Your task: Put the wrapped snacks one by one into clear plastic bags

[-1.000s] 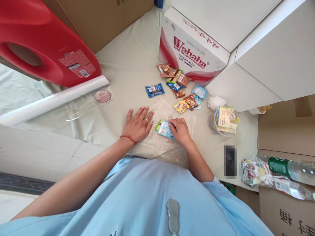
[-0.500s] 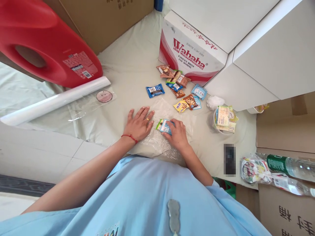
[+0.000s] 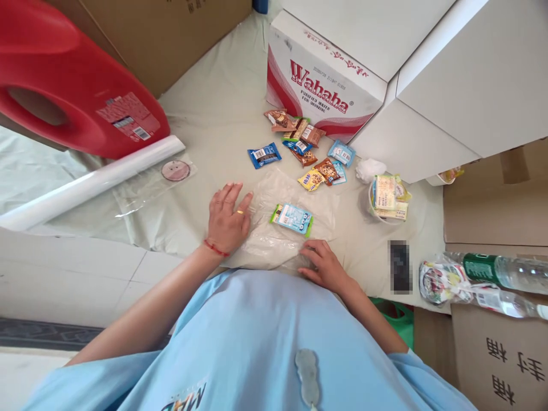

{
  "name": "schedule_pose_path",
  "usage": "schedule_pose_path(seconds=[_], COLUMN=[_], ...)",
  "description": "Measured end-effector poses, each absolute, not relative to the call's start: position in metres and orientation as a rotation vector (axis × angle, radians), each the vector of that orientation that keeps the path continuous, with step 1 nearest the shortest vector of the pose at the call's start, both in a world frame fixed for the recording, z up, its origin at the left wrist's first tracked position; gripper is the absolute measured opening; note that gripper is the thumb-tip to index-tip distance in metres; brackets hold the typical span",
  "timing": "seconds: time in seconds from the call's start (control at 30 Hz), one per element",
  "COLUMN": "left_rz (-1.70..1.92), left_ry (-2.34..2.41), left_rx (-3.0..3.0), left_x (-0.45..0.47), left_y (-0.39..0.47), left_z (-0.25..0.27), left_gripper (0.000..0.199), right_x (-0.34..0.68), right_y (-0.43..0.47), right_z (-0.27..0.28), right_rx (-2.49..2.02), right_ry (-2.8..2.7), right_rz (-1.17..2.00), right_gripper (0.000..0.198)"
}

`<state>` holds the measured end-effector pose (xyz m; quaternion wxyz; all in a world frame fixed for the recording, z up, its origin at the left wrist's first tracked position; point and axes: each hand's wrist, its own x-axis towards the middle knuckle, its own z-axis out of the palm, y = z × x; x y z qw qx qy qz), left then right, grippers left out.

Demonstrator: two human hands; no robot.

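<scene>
A light-blue snack packet lies on a green-edged packet, both on a sheet of clear plastic film spread over the cloth in front of me. My left hand rests palm down on the film's left side, fingers loosely apart and holding nothing. Close to the film's near right edge is my right hand. Its thumb and fingers are apart, with nothing visible between them; whether the fingertips touch the film I cannot tell. Beyond the film lie a blue packet and a yellow packet.
Several brown snack packets lie before a Wahaha carton. At left are a film roll and a red jug. At right stand a packet-filled tub, a blurred dark object and plastic bottles.
My right hand has let go of the stacked packets and moved toward me to the film's near edge. My left hand has shifted slightly left, its fingers closer together. The view has shifted a little.
</scene>
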<state>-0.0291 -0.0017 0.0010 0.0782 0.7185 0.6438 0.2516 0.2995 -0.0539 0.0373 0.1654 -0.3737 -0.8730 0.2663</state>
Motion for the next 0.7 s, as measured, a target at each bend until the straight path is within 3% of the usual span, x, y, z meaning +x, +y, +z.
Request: schedule_pose_path(seconds=[0.1, 0.27, 0.33, 0.47, 0.7], left_rz=[0.647, 0.400, 0.424, 0.515, 0.459], left_ry=[1.642, 1.157, 1.155, 1.246, 1.599], left_rx=[2.323, 2.311, 2.274, 2.149, 1.803], left_x=[-0.042, -0.065, -0.072, -0.078, -0.063], left_y=[-0.013, -0.025, -0.026, -0.021, 0.043], left_z=[0.002, 0.004, 0.006, 0.014, 0.025], left_gripper=[0.055, 0.063, 0.059, 0.032, 0.043], right_x=[0.311, 0.309, 0.309, 0.316, 0.318], right_y=[-0.071, -0.077, -0.070, -0.050, 0.009], right_z=[0.023, 0.014, 0.018, 0.036, 0.048], right_rx=[-1.154, -1.275, -1.230, -1.197, -1.524], right_ry=[-2.437, -2.360, -2.319, -2.233, -2.003], right_rz=[0.701, 0.644, 0.695, 0.911, 1.052], right_gripper=[0.044, 0.019, 0.019, 0.019, 0.030])
